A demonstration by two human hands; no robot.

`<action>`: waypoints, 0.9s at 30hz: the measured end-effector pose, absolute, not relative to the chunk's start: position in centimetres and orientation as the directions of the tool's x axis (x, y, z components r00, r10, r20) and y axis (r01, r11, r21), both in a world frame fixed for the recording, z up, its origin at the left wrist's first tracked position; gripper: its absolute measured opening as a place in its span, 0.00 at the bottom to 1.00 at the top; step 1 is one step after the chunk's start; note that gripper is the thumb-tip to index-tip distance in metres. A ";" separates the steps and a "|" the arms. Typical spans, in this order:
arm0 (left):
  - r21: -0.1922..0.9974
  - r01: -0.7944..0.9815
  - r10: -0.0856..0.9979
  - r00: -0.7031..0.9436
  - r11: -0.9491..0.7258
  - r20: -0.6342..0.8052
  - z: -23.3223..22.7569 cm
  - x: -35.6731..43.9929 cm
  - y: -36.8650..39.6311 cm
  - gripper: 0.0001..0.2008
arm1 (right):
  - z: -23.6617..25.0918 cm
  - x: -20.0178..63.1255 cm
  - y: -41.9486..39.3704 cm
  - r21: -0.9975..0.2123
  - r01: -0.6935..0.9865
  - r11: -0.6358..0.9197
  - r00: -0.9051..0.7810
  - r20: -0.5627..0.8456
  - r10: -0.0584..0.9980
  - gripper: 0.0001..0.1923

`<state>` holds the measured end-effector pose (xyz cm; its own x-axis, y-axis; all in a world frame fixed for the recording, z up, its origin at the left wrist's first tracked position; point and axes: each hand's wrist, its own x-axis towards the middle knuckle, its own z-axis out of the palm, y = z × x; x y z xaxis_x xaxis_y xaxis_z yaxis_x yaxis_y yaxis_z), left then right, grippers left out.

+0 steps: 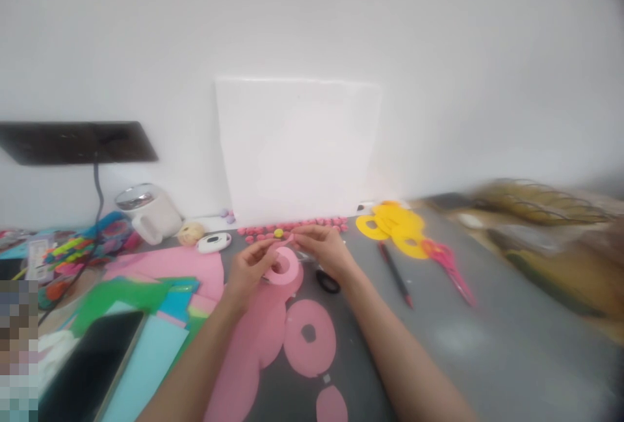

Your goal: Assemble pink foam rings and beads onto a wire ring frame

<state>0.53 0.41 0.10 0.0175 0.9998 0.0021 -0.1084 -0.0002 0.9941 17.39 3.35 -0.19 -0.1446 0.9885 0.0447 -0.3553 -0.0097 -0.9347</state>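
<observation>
My left hand [249, 267] and my right hand [322, 248] meet over the grey table [487, 337] and together hold a pink paper ring [284, 267] with a round hole in it. Fingertips of both hands pinch the ring's upper edge. Below the hands lie more pink paper shapes: a ring with a hole [309, 337], a large rounded piece [253, 350] and a small oval [331, 404]. A row of small pink rolled pieces [292, 227] with one yellow piece [278, 233] lies just beyond the hands.
Yellow paper rings [392, 225], pink scissors [448, 266] and a red pen [396, 274] lie to the right. A black ring [327, 281] sits by my right wrist. Coloured paper sheets [146, 305], a dark phone [92, 363], a white mug [149, 212] stand left. A white board [299, 149] leans on the wall.
</observation>
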 end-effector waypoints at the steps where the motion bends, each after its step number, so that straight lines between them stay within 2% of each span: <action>1: 0.995 -0.101 0.999 0.034 0.000 0.004 0.0 0.5 0.4 0.17 | -0.2 17.4 3.3 -0.938 -0.347 -0.008 -0.145 0.045 0.988 0.14; 7: 0.997 -0.073 0.996 0.089 0.007 -0.001 0.1 0.6 0.3 0.16 | -0.1 17.4 3.1 -0.961 -0.275 0.012 -0.166 0.060 0.984 0.13; 15: 0.994 -0.038 0.989 0.106 0.105 -0.101 0.5 0.8 0.0 0.17 | 0.0 17.5 3.2 -0.965 -0.260 0.020 -0.174 0.068 0.982 0.13; 20: 0.997 -0.012 0.991 0.112 0.079 -0.077 0.8 0.8 -0.1 0.16 | 0.6 17.4 2.7 -0.972 -0.231 0.035 -0.159 0.073 0.985 0.09; 27: 0.997 -0.023 0.980 0.184 0.077 -0.071 0.5 0.7 -0.1 0.17 | 0.7 17.1 2.6 -0.971 -0.231 0.055 -0.161 0.094 0.982 0.09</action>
<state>0.71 -0.09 0.53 0.1837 0.9804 -0.0714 -0.0229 0.0769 0.9968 17.11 2.58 0.67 -0.1614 0.9824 0.0940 -0.2308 0.0551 -0.9714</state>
